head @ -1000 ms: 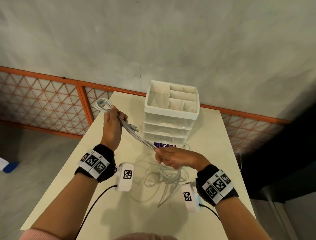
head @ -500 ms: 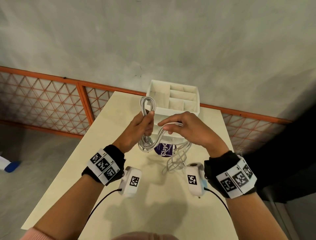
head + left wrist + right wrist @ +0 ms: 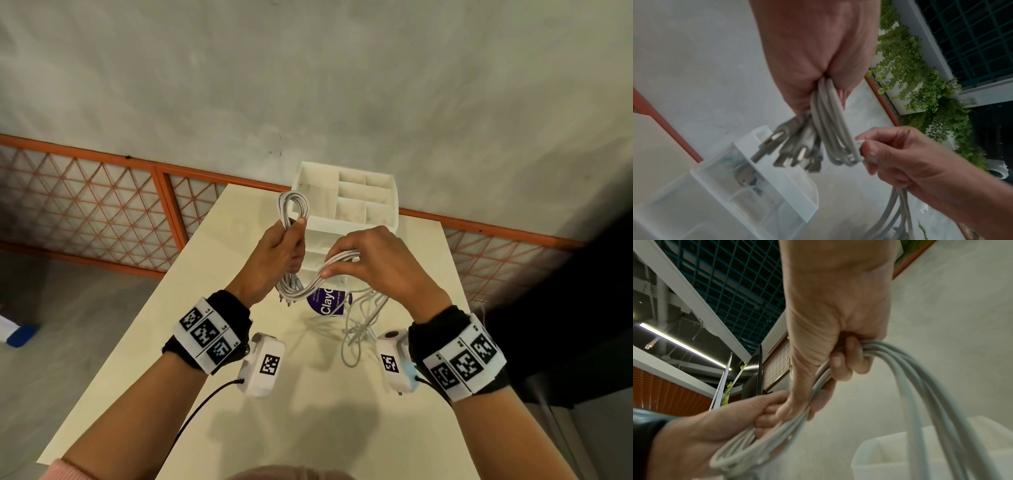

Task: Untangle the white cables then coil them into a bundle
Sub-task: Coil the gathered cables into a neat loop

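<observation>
Several white cables (image 3: pixel 294 209) are gathered into a loop that sticks up out of my left hand (image 3: pixel 281 253), which grips the bundle above the table. Their plug ends (image 3: pixel 791 151) hang below that fist. My right hand (image 3: pixel 370 257) grips the same strands (image 3: pixel 337 258) just to the right and curves them back toward the left hand. In the right wrist view the cables (image 3: pixel 916 374) arch over the curled fingers (image 3: pixel 840 363). The loose tails (image 3: pixel 359 325) drop from the right hand onto the table.
A white drawer organiser (image 3: pixel 346 205) with open top compartments stands right behind the hands. A purple-labelled object (image 3: pixel 327 303) lies under them on the cream table (image 3: pixel 308 394). An orange mesh railing (image 3: pixel 102 205) runs behind the table's far edge.
Both hands came together from a stretched-out cable pull; the left hand swung right with its loop, the right hand rose and laid another turn toward the bundle. Little differs over the last half second.
</observation>
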The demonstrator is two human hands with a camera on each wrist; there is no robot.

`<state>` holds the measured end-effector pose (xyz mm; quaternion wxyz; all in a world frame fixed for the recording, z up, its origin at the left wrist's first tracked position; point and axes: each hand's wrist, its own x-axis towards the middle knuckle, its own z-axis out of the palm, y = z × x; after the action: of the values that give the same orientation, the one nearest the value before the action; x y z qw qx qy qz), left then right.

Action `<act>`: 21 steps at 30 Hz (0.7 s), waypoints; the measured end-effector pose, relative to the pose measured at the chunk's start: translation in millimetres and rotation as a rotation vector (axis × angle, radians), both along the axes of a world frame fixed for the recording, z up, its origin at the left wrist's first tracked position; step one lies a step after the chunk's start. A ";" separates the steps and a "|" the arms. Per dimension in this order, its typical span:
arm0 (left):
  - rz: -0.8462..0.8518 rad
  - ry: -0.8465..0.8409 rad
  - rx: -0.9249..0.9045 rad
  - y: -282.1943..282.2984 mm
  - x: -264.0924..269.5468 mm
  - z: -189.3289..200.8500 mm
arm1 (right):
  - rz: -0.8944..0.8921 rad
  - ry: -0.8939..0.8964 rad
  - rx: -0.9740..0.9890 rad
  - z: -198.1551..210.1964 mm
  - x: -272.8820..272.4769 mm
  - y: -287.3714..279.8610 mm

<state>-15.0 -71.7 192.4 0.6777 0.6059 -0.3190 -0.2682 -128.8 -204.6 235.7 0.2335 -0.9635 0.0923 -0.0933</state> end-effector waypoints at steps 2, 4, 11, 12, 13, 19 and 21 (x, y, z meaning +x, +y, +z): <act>-0.052 -0.033 0.040 0.2 -0.3 2.8 | 0.010 -0.034 -0.011 -1.0 -0.3 -1.4; -0.091 -0.069 0.075 -0.5 -3.0 4.8 | 0.051 -0.054 -0.009 -0.7 0.3 -1.4; -0.065 -0.186 0.142 -5.3 -12.7 5.7 | 0.160 -0.022 -0.066 2.8 5.5 -1.2; -0.050 -0.184 0.133 -5.8 -12.9 5.4 | 0.160 -0.021 -0.075 2.9 5.4 -1.6; -0.046 -0.173 0.124 -6.3 -12.9 5.0 | 0.157 -0.024 -0.083 2.4 5.7 -1.8; -0.130 -0.014 0.147 -7.1 -11.0 -1.1 | 0.144 -0.070 -0.130 2.0 7.8 -0.7; -0.160 -0.019 0.157 -7.6 -14.4 -0.9 | 0.168 -0.065 -0.133 2.1 8.0 0.2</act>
<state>-29.4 -79.3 191.5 0.6016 0.6320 -0.3508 -0.3401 -120.7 -204.4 237.7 0.1787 -0.9776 -0.0026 -0.1108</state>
